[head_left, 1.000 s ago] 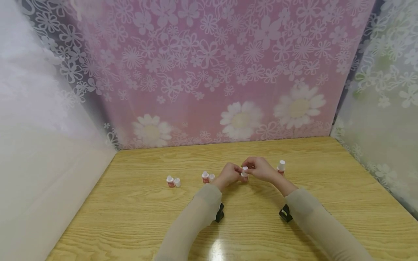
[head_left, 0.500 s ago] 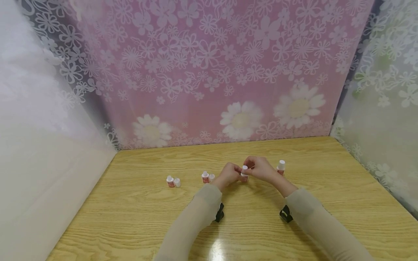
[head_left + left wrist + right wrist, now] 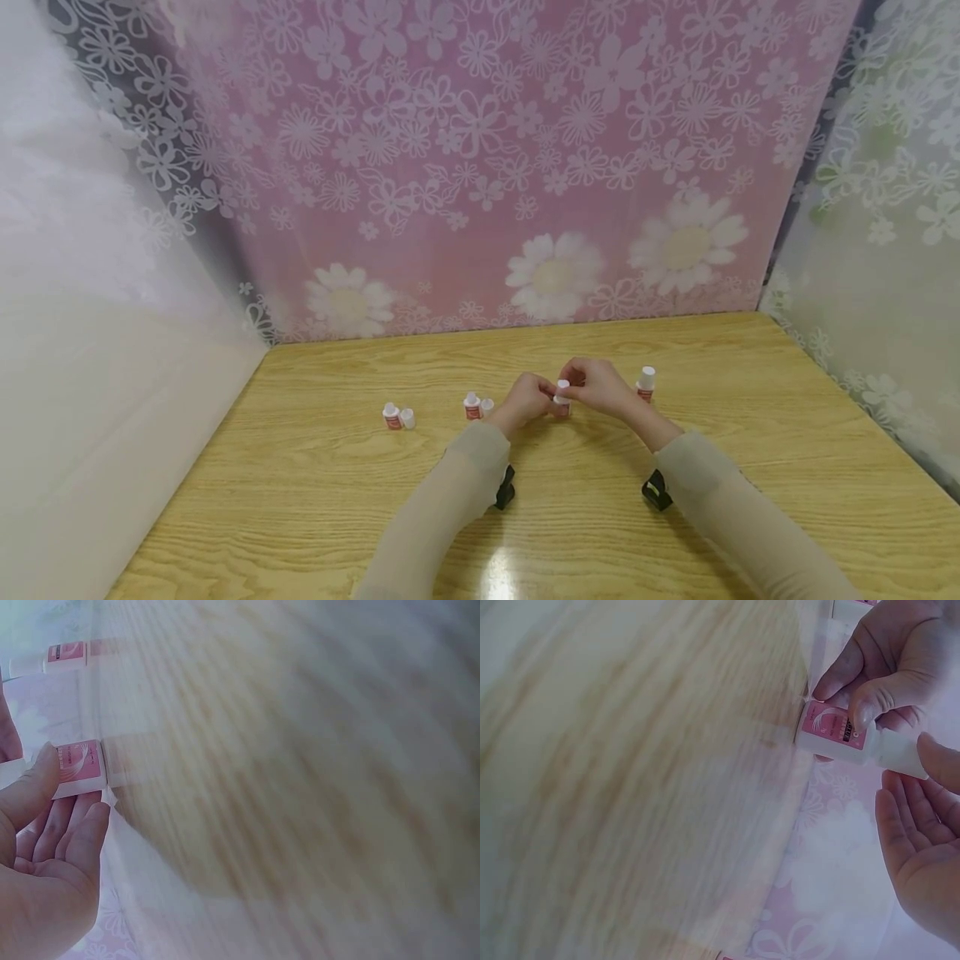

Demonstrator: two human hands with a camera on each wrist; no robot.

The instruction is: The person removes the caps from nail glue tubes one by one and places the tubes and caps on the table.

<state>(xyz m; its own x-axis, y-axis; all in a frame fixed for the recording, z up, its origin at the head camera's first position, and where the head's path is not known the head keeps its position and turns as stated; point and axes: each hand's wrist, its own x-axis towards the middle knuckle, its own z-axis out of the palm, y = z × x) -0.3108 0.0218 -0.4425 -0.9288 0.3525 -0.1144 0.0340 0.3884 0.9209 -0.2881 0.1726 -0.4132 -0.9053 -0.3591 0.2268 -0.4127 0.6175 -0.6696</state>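
Note:
Between the two hands a small white bottle (image 3: 562, 409) with a pink-red label stands on the table. My left hand (image 3: 528, 398) grips its body, the thumb over the label in the left wrist view. At the top, my right hand (image 3: 596, 387) pinches the white cap (image 3: 901, 754) between thumb and fingers. In the right wrist view the cap sits in line with the bottle's neck, and the label (image 3: 829, 724) faces the camera. Part of the bottle is hidden behind the left fingers.
Left of the hands stand two uncapped bottles (image 3: 392, 418) (image 3: 472, 407), each with a loose white cap (image 3: 407, 419) (image 3: 487, 407) beside it. Behind the right wrist is a capped bottle (image 3: 646, 386). Flowered sheets (image 3: 480, 167) enclose the wood-grain table (image 3: 300, 500) at the back and sides.
The right fingers have shifted very slightly upward at the cap. The left hand keeps its grip on the bottle, and the other bottles stay where they were.

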